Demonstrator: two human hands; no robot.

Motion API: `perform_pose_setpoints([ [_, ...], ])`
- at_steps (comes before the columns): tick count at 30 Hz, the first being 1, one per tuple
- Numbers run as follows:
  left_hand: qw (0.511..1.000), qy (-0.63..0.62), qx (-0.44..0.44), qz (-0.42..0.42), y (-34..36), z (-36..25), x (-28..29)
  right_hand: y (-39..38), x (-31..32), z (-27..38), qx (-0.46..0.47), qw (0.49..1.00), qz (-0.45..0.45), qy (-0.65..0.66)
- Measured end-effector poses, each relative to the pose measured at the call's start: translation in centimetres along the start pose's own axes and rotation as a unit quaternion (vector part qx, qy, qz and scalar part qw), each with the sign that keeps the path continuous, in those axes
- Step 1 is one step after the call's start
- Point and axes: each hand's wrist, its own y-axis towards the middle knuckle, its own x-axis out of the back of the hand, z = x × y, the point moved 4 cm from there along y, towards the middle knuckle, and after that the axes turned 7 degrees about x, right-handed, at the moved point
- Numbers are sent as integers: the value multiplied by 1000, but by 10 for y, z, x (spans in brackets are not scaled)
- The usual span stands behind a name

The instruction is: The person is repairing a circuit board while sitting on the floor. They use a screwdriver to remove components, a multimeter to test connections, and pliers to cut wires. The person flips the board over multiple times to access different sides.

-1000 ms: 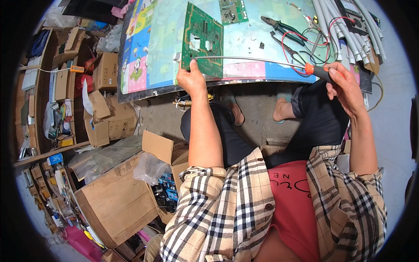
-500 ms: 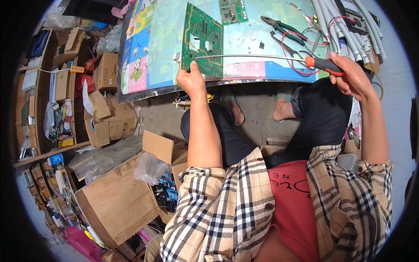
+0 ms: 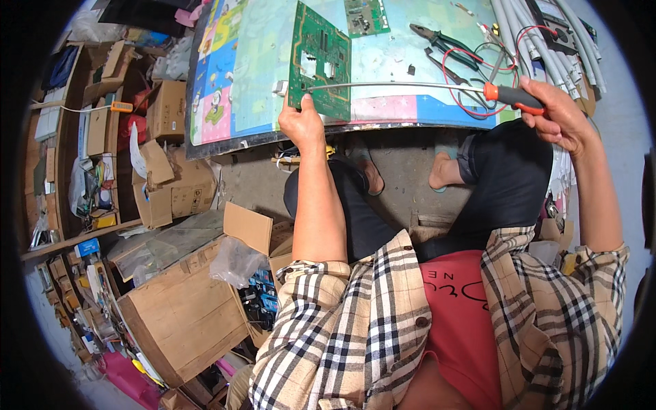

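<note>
My left hand (image 3: 302, 124) grips the lower near edge of a green circuit board (image 3: 328, 65), thumb on its face, and holds it tilted up over the table edge. In my right hand (image 3: 559, 116) is the red and black handle of a long-shafted screwdriver (image 3: 514, 98). Its thin metal shaft runs left across the table, and the tip meets the board's lower left part near my left thumb. A white connector sits at the board's left edge. Whether the tip presses on a screw or a part is too small to tell.
On the table with its colourful mat (image 3: 253, 96) lie a second circuit board (image 3: 367, 16), pliers (image 3: 444, 46) and red and black test leads around a multimeter (image 3: 555, 27). Grey tubes (image 3: 523, 34) lie at the right. Cardboard boxes (image 3: 179, 184) and wooden shelves fill the left.
My right hand and the screwdriver handle have shifted slightly right. The board and my left hand have moved a little to the right, with the tip still at the board.
</note>
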Motion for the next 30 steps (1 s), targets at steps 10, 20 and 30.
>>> perform_pose_setpoints([
  [10,999,-34,17,-25,2,4,1,-11,-20,37,407,893,-38,-187],
  [20,998,0,37,-45,3,8,2,-6,-11,17,396,890,-67,-215],
  [30,998,23,31,-50,0,0,4,8,-2,1,281,948,-19,-152],
])
